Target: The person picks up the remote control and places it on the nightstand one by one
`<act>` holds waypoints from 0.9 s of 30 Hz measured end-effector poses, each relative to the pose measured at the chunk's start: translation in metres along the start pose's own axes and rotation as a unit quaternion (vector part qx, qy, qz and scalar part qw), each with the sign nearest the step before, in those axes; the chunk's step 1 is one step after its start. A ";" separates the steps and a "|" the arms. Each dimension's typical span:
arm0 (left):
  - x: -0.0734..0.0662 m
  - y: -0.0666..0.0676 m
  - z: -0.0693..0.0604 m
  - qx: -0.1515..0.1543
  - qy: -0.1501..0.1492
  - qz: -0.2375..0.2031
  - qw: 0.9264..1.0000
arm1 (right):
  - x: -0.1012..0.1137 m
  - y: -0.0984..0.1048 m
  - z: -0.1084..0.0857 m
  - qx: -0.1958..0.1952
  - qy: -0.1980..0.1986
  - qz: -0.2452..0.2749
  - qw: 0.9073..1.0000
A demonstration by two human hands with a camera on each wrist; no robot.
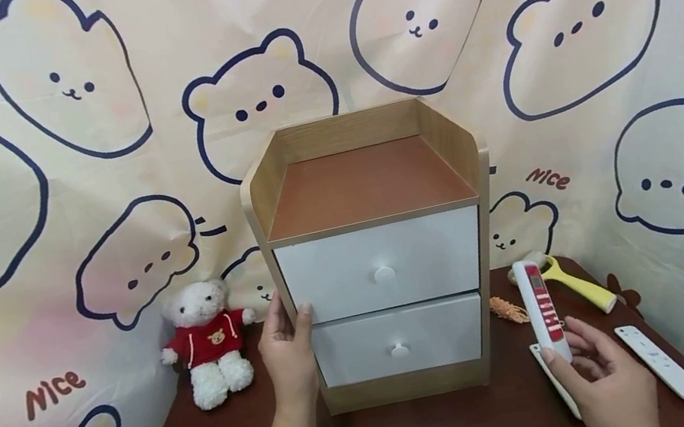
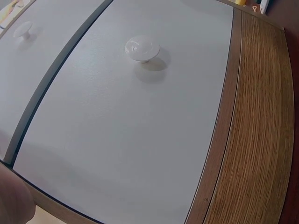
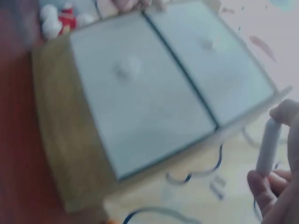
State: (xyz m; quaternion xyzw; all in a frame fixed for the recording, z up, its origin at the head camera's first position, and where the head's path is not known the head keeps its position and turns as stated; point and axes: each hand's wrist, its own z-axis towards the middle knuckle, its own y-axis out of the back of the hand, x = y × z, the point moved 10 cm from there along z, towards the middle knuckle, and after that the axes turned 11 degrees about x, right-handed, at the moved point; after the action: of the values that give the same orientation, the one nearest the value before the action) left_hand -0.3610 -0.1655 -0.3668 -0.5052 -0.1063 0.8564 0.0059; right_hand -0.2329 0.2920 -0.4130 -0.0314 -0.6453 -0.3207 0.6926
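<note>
A small wooden cabinet point(image 1: 407, 387) with two white drawers stands upright on the table. Both its upper drawer point(image 1: 332, 276) and lower drawer point(image 1: 352, 349) are closed, each with a round white knob. My left hand point(image 1: 291, 360) rests against the cabinet's left side, thumb at the front edge and fingers along the side panel. To the right of the cabinet, my right hand point(image 1: 609, 388) holds a white remote control point(image 1: 543, 308) with red buttons, tilted up above the table. In the right wrist view, the remote control point(image 3: 268, 147) appears edge-on between thumb and fingers.
A white plush bear point(image 1: 216, 339) in a red hoodie sits left of the cabinet. On the right lie another white remote point(image 1: 662, 363), a partly hidden white object point(image 1: 560, 389), a yellow-handled peeler point(image 1: 577, 283) and an orange stringy bundle point(image 1: 508, 309). A bear-print curtain point(image 1: 122, 176) surrounds the table.
</note>
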 end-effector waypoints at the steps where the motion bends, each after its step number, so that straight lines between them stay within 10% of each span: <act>1: 0.000 0.000 0.000 0.000 -0.001 0.000 1.000 | 0.010 0.001 -0.003 -0.003 0.023 0.019 1.000; 11: -0.001 0.000 -0.001 0.000 -0.004 -0.002 1.000 | 0.116 -0.019 -0.018 0.062 0.213 0.069 0.973; 27: 0.002 0.000 -0.002 -0.001 0.013 0.003 1.000 | 0.246 -0.076 -0.002 0.138 0.307 -0.014 0.942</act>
State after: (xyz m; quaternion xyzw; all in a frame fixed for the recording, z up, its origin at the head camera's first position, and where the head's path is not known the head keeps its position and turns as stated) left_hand -0.3600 -0.1650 -0.3695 -0.5170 -0.1054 0.8495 0.0047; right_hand -0.2777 0.1320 -0.2164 0.1734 -0.4398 -0.2329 0.8499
